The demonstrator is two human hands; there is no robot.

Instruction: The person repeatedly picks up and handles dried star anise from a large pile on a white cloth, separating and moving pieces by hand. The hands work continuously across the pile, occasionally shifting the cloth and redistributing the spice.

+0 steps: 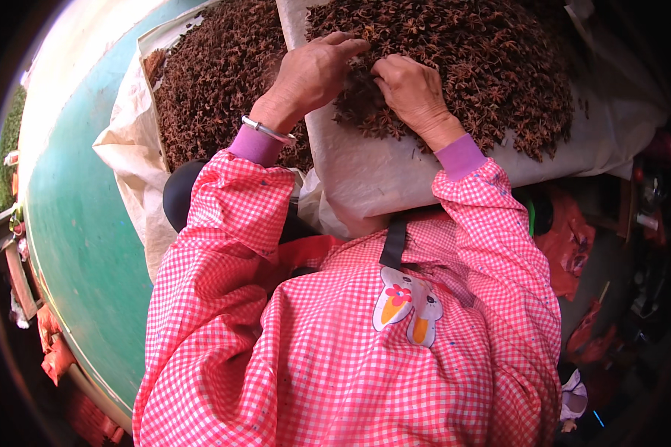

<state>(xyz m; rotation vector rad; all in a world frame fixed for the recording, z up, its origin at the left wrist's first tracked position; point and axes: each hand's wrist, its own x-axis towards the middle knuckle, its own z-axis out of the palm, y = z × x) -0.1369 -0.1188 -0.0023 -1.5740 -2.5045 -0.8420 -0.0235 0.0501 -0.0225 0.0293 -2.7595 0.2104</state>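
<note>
A broad heap of dried star anise (497, 67) lies on a pale woven plastic sheet (380, 167) in front of me. My left hand (316, 70), with a silver bangle at the wrist, is over the heap's left edge, fingers pointing right. Close to its right, my right hand (411, 89) is bent down at the star anise with curled fingers. Whether either hand holds a piece cannot be told. A second heap of star anise (218, 84), of smaller pieces, fills an open pale sack (128, 139) at the left.
Green floor (84, 207) stretches along the left side. A dark rounded object (182, 193) is beside my left forearm. Red plastic bags lie at the right (565, 246) and at the lower left (56, 352). Dim clutter stands at the far right.
</note>
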